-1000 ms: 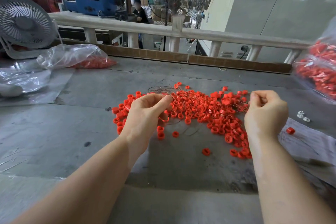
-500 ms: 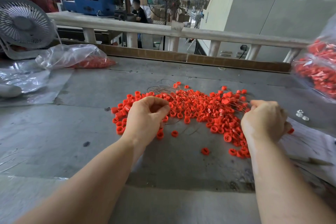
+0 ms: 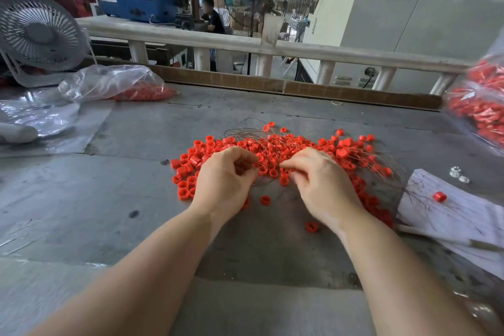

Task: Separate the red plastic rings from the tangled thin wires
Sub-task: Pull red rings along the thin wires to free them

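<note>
Tangling hair-thin wires (image 3: 272,136) among glossy red plastic rings (image 3: 341,151)

A pile of plastic rings (image 3: 286,153) tangled with thin wires (image 3: 253,135) lies mid-table (image 3: 109,199), both hands over its near edge, a desk fan (image 3: 38,35) and plastic bag (image 3: 109,84) far left, papers (image 3: 458,215) right.

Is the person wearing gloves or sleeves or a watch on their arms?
No. The left hand and the right hand are both bare, with no gloves. The forearms are bare too, right down to the bottom edge of the picture, so no sleeve shows. There is no watch, bracelet or ring to be seen on either one.
</note>
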Motion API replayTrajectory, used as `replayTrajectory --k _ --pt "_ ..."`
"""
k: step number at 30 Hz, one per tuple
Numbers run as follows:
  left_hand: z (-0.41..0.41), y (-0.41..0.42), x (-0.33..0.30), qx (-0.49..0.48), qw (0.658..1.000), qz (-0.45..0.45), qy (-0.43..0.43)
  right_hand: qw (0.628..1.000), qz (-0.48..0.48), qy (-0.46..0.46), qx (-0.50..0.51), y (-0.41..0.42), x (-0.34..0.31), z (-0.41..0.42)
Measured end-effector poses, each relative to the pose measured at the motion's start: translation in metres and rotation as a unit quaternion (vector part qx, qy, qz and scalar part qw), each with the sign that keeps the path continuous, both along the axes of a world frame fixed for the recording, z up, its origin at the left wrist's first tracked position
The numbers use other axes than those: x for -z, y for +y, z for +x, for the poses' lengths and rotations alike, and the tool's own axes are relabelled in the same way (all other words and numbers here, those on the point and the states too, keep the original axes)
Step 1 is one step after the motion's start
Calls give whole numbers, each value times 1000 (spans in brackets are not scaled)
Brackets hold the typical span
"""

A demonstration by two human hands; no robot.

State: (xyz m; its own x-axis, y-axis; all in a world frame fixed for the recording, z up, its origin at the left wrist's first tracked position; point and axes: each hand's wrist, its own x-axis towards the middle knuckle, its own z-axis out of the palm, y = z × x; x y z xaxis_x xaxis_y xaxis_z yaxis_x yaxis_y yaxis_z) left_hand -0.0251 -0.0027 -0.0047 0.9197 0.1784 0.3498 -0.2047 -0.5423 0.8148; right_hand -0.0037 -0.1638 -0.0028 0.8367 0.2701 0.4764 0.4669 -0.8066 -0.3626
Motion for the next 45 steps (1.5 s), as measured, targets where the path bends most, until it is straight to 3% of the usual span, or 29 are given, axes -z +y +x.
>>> replayTrajectory --k 8,15,38,45 --pt "2 4 -1 -42 997 60 -11 997 -50 52 -34 4 2 -3" --pt "2 10 3 -81 969 229 49 998 -42 52 -19 5 3 -4" --pt "5 6 4 -36 973 223 45 999 -33 -23 -15 19 0 -11" --pt "4 6 3 -30 972 228 51 996 -83 -31 -17 23 5 -8"
